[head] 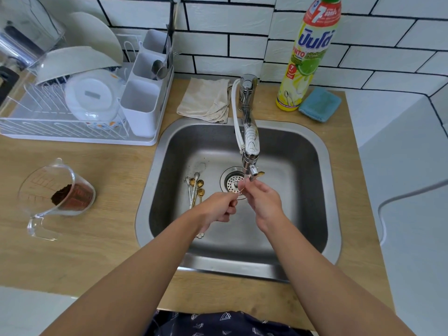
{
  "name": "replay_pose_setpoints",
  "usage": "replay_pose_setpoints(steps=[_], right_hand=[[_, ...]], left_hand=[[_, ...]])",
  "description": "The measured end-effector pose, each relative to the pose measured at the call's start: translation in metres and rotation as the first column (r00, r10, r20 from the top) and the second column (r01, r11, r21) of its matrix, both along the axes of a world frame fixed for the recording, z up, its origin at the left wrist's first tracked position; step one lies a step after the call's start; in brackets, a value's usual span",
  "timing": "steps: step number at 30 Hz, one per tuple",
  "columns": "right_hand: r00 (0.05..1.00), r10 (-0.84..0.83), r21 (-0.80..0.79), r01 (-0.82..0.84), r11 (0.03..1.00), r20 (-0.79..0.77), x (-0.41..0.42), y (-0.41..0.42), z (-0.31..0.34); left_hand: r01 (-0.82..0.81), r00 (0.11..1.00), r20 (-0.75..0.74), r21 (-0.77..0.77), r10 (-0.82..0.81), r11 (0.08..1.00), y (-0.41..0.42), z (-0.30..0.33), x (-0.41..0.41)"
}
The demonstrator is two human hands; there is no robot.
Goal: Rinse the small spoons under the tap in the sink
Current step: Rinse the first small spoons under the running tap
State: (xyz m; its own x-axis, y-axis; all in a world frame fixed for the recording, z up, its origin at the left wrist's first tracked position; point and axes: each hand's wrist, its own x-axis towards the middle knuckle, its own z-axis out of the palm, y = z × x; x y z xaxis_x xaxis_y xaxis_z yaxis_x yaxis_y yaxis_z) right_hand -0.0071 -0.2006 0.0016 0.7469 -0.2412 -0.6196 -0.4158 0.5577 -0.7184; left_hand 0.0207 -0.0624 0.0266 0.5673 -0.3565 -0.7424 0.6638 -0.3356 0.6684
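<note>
A: What could go wrong from here?

B: The spoon [259,175] could slip. The right hand [263,198] only pinches it near the tap [249,141] outlet, and wet fingers on a thin handle give little hold. If it drops, it lands right by the drain strainer [233,181] in the middle of the sink [303,146].

A: And the left hand [221,206]?

B: Curled, fingertips pinched on something thin that reaches toward the right hand. I take it for the spoon's handle end, but it is too small to be sure.

A: Is water running?

B: I cannot tell; no stream shows clearly. If it comes on hard, the bowl of the spoon could throw spray onto the front edge of the worktop [97,251].

A: Where are the rest?

B: A cluster of small spoons [196,190] lies on the sink floor, left of the drain, just beside the left wrist. That forearm could nudge them.

A: How are the arms held?

B: Both reach forward over the sink's front rim, hands close together under the outlet, wrists bent slightly inward.
</note>
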Motion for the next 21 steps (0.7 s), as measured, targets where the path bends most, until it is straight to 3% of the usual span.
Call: replay_pose_setpoints(steps=[4, 9, 11, 16, 21], right_hand=[[0.991, 0.137, -0.036, -0.137, 0.99, 0.004, -0.006, 0.005, 0.001], [0.996, -0.091, 0.045, 0.09, 0.995, 0.024, 0.004, -0.008, 0.005], [0.994, -0.101, 0.053, 0.099, 0.994, 0.039, 0.004, -0.007, 0.003], [0.993, -0.079, -0.149, 0.092, 0.985, 0.088, 0.005, -0.003, 0.001], [0.992, 0.091, -0.283, -0.062, 0.957, 0.091, 0.003, 0.006, -0.005]], left_hand=[[-0.08, 0.993, -0.09, -0.073, 0.073, 0.994, -0.001, 0.003, 0.0], [-0.063, 0.99, -0.128, -0.067, 0.054, 0.996, 0.001, 0.006, -0.002], [-0.009, 0.991, -0.13, -0.056, 0.002, 0.998, 0.004, 0.007, -0.003], [0.284, 0.944, 0.113, 0.193, -0.309, 0.939, 0.022, 0.003, -0.001], [0.345, 0.914, 0.136, 0.233, -0.382, 0.909, 0.036, -0.004, 0.002]])
